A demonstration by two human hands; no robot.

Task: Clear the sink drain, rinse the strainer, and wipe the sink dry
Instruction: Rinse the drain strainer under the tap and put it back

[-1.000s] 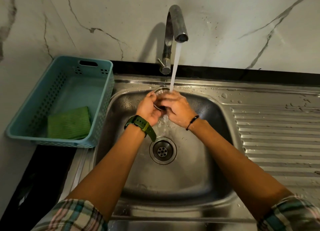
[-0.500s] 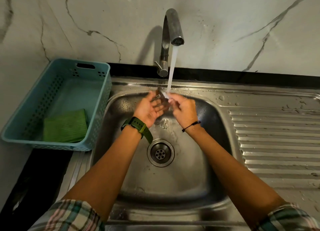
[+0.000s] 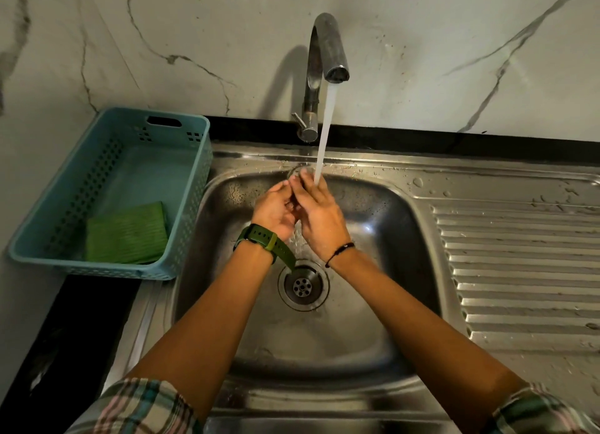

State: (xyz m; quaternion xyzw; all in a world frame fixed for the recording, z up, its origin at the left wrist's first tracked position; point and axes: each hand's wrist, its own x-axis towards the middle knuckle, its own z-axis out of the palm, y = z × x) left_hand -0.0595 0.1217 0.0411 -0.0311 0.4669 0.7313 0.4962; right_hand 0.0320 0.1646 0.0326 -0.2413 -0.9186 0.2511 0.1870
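Note:
Both hands are raised together over the back of the steel sink (image 3: pixel 383 212), under the running tap (image 3: pixel 328 53). My left hand (image 3: pixel 276 211), with a green watch on the wrist, and my right hand (image 3: pixel 321 216) pinch the small round metal strainer (image 3: pixel 294 171) between their fingertips. Only the strainer's top rim shows above the fingers. The water stream (image 3: pixel 323 134) lands on my right fingers and runs down between the palms. The open drain (image 3: pixel 303 285) sits below my wrists with its perforated centre showing.
A light blue perforated basket (image 3: pixel 194 160) stands left of the sink, with a folded green cloth (image 3: pixel 126 233) inside. A ribbed, wet drainboard (image 3: pixel 519 271) extends to the right. The marble wall rises behind the tap, whose lever (image 3: pixel 300 121) points left.
My hands have closed together again around the strainer and lifted slightly toward the back rim. The stream now hits my right fingers. The camera has moved a little closer.

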